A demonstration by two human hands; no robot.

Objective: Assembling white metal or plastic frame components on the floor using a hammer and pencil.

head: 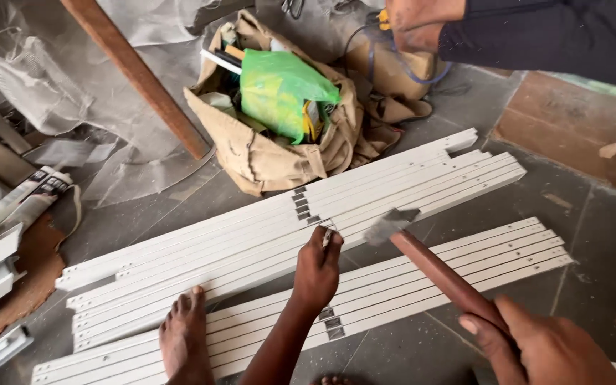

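Chisel set on the white strips, hammer up!
We pinched the small chisel [327,237] in our left hand [316,271] against the white strips [251,246] on the floor; our right hand [547,346] gripped the hammer [429,260].

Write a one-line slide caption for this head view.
Left hand steadies a small metal piece on white strips; right hand grips a hammer.

Your left hand [316,267] reaches far, fingers [331,239] pinched shut; your right hand [547,346], near right, is curled in a fist-like grip.
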